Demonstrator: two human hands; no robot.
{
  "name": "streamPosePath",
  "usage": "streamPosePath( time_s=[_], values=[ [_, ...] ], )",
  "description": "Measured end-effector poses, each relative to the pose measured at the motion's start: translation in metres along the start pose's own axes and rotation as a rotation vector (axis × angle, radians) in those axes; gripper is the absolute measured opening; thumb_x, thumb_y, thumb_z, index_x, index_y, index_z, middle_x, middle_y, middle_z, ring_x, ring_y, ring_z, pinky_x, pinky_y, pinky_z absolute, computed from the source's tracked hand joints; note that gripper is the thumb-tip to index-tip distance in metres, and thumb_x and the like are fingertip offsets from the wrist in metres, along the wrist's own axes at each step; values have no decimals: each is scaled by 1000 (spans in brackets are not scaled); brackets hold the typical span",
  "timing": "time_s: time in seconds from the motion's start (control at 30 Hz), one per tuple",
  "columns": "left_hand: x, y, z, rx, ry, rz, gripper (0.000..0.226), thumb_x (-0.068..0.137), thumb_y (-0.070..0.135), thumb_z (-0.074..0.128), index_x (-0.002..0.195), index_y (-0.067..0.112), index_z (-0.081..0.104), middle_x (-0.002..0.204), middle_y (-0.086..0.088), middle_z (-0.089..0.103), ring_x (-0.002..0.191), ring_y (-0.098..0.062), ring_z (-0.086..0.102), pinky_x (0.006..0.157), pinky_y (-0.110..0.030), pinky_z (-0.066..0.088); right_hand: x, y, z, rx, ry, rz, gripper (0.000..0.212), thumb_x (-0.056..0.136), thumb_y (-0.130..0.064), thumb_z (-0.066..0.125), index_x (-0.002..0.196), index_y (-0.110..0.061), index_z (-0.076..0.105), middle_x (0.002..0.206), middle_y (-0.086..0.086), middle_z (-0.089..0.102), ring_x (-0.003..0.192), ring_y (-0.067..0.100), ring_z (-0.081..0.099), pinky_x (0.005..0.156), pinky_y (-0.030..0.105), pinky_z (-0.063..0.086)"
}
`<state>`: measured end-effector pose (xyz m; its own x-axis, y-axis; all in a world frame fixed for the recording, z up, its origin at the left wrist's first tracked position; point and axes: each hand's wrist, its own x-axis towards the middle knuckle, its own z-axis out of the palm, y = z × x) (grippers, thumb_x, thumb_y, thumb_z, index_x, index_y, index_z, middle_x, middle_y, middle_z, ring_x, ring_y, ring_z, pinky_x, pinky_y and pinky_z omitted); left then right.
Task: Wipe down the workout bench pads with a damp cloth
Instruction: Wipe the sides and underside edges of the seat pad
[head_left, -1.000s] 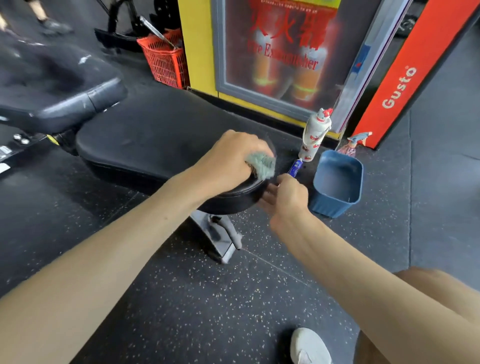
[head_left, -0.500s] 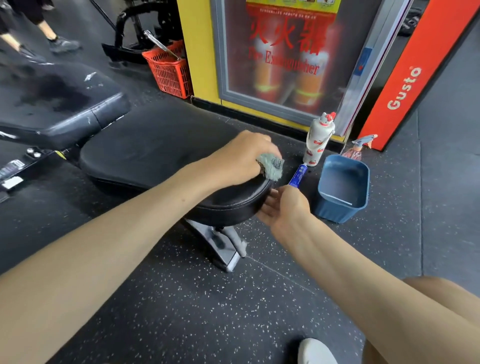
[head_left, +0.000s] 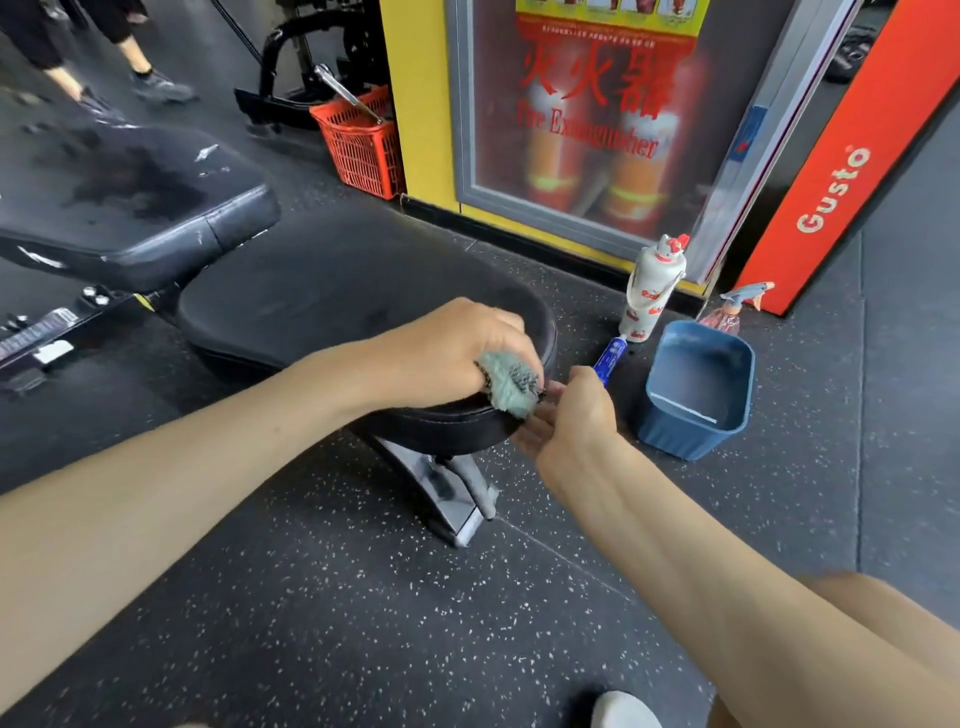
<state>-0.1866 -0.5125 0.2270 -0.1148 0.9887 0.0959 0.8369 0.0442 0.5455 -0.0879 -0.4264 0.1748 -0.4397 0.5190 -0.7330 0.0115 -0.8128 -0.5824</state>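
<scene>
The black seat pad of the workout bench lies in the middle, with the worn back pad angled up at the left. My left hand grips a pale green cloth and holds it against the near right rim of the seat pad. My right hand is at that same rim just under the cloth, fingers curled toward the pad's edge and touching the cloth; whether they pinch it is unclear.
A blue tub with water stands on the floor right of the seat. Behind it are a white bottle, a spray bottle and a blue tube. The bench's metal foot sits below. A red basket stands at the back.
My left hand has drawn the cloth from the top of the seat's end down over its near rim. My right hand has moved up to meet the cloth.
</scene>
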Motion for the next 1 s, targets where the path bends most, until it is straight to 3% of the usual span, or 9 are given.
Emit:
streamPosePath(
  time_s=[0.13,0.27,0.37,0.5,0.63,0.7,0.8,0.9,1.0],
  values=[
    [34,-16,-8,-4,76,-141,29,77,-7,67,99,12,73,86,5,58,81,-7,57,72,-21,40,-3,1,2,-26,-23,-11,33,96,-34,43,110,-10,61,106,11,67,87,25,63,74,34,54],
    [65,-39,2,183,341,-344,25,81,-15,48,97,-3,62,96,-9,38,97,-28,45,78,-29,36,-2,3,3,-76,-1,-47,33,89,-35,52,111,-11,59,113,11,66,97,29,64,83,39,55],
    [63,-26,8,263,295,-289,28,80,-17,41,97,-4,59,94,-9,40,96,-27,43,78,-36,38,-1,9,9,-132,12,-70,39,81,-41,57,114,-20,55,125,7,61,108,29,60,95,44,49],
    [54,-26,2,221,160,-267,36,83,-15,44,113,-2,58,102,-14,46,100,-24,45,76,-29,33,-2,8,12,-145,40,-77,46,85,-38,57,126,-17,55,121,6,62,102,27,60,89,42,51],
    [67,-53,-12,281,331,-496,29,85,-10,41,104,1,59,96,-8,38,109,-31,41,85,-38,39,-3,11,12,-151,37,-79,24,89,-34,54,107,-19,52,104,2,54,66,16,46,55,30,36],
    [73,-41,-11,281,312,-485,28,85,-10,40,99,2,60,94,-8,37,105,-31,41,78,-31,34,-6,8,14,-164,23,-76,26,89,-34,55,109,-19,52,108,4,56,72,19,49,60,31,40],
    [75,-26,-7,242,148,-386,23,88,-8,45,103,-3,61,90,-8,41,91,-23,40,64,-27,23,-2,6,14,-171,54,-80,41,87,-36,57,123,-15,53,125,7,59,103,27,58,87,39,47],
    [76,-41,-12,254,179,-430,20,89,-6,45,104,-2,59,97,-10,43,104,-30,42,78,-30,32,-4,8,12,-160,71,-93,42,87,-35,57,123,-14,53,124,8,60,108,29,59,95,44,48],
    [80,-43,-13,230,323,-565,28,87,-11,40,100,3,60,114,-17,40,117,-34,36,91,-39,36,-7,5,11,-127,50,-83,44,84,-34,60,123,-15,55,118,7,63,98,28,62,86,43,52]
  ],
)
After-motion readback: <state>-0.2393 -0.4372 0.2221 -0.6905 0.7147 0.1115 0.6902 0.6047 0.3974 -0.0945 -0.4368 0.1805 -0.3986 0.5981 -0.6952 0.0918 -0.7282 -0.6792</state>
